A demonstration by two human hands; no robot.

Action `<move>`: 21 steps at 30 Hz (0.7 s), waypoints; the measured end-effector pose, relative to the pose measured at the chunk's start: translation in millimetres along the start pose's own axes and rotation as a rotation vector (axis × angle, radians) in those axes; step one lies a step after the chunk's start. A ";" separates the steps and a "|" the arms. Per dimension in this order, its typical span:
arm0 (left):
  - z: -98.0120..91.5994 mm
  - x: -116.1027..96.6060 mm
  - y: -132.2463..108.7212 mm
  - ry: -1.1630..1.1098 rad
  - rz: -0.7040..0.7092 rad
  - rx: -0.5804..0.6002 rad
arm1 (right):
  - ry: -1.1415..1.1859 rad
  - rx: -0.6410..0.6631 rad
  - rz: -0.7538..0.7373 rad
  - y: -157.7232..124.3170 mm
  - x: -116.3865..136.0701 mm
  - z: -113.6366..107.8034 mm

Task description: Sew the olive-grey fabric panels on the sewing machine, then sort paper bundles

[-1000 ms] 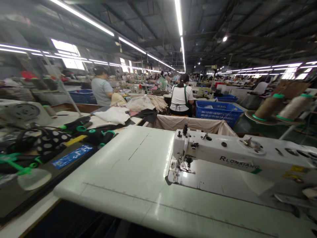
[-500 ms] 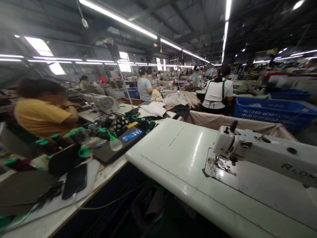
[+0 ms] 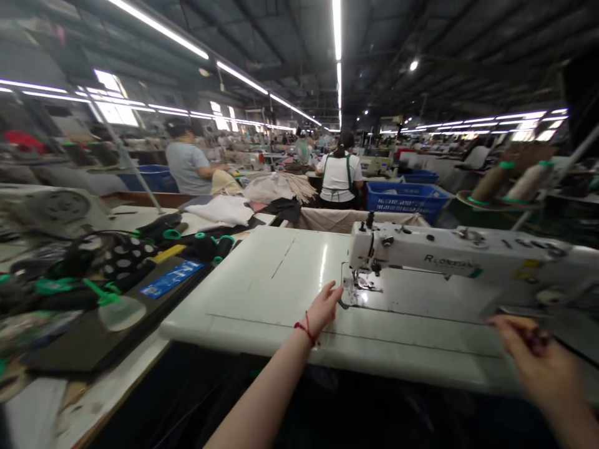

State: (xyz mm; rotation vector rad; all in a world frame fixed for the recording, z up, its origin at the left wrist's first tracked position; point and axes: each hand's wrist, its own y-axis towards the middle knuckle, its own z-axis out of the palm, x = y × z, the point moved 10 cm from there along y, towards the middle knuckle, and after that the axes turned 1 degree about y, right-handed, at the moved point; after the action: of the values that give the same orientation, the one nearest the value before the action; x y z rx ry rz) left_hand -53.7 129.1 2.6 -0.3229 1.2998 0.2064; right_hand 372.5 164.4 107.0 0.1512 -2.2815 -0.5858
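Pinching a small dark item (image 3: 531,338), too blurred to name, the right hand (image 3: 545,368) has its grip closed just above the right end of the white sewing table (image 3: 243,280), in front of the bed of a RLONXIANG industrial sewing machine (image 3: 461,259). The left hand (image 3: 322,308), with a red string bracelet (image 3: 305,332) at the wrist, has its grip apart, fingers spread and low over the tabletop just beside the machine's needle and presser foot (image 3: 360,280). On the neighbouring table (image 3: 112,349) to the left, polka-dot fabric (image 3: 128,259) and dark pieces with green clips (image 3: 206,246) lie heaped beside a blue label (image 3: 171,279); whether they are finished or waiting cannot be told. Beyond, a co-worker in a green-strapped apron (image 3: 339,178) sits by a blue plastic crate (image 3: 406,202), and thread cones (image 3: 486,184) stand at the right.
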 end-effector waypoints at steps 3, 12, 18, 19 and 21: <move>35.8 9.6 24.9 -0.109 0.018 0.062 | 0.079 0.165 -0.027 -44.1 -9.6 34.2; 18.5 -0.8 44.9 -0.592 0.227 0.016 | 0.165 0.399 0.098 -109.8 0.1 71.9; -14.0 26.3 -34.4 -0.586 0.144 0.086 | 0.223 0.591 0.035 -121.0 58.7 121.5; -36.0 46.0 -57.3 -0.569 0.077 0.055 | 0.222 0.619 0.041 -123.8 59.0 124.5; -97.5 98.0 -109.0 -0.574 -0.100 -0.139 | 0.217 0.673 0.042 -128.7 58.2 128.2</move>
State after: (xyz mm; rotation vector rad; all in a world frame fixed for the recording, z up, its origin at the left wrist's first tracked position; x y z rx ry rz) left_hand -81.1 -10.0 -101.7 -0.4098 0.7027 0.2810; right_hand 232.1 80.6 9.0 0.4654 -2.1755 0.2317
